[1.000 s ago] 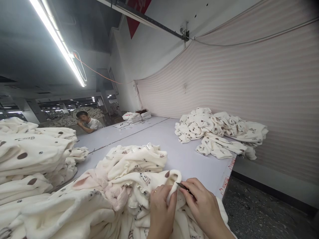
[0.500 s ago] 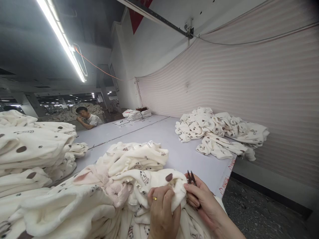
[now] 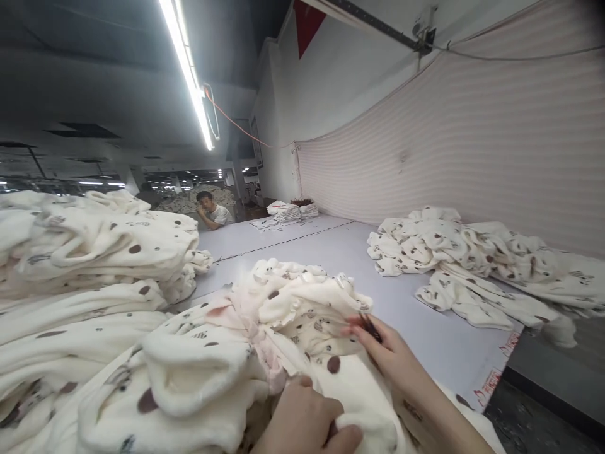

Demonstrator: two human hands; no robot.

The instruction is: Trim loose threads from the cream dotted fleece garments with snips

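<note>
A cream fleece garment with brown spots and small printed figures lies bunched in front of me, pale pink fabric showing among its folds. My left hand is at the bottom of the view, its fingers curled into the cloth and partly hidden. Small dark thread snips are in my right hand, which is closed round them at the garment's right side. The fingertips of that hand are at the cloth's edge and a little blurred.
More spotted fleece is heaped at the left and on the right of the pale table. A stack of folded white pieces stands at the far end. Beyond the table, a person rests a hand near the head. A striped cloth hangs along the wall.
The view has swung left. My right hand has parted from my left and moved toward the garment's far side with the snips. My left hand is lower, and the garment's folds have shifted.
</note>
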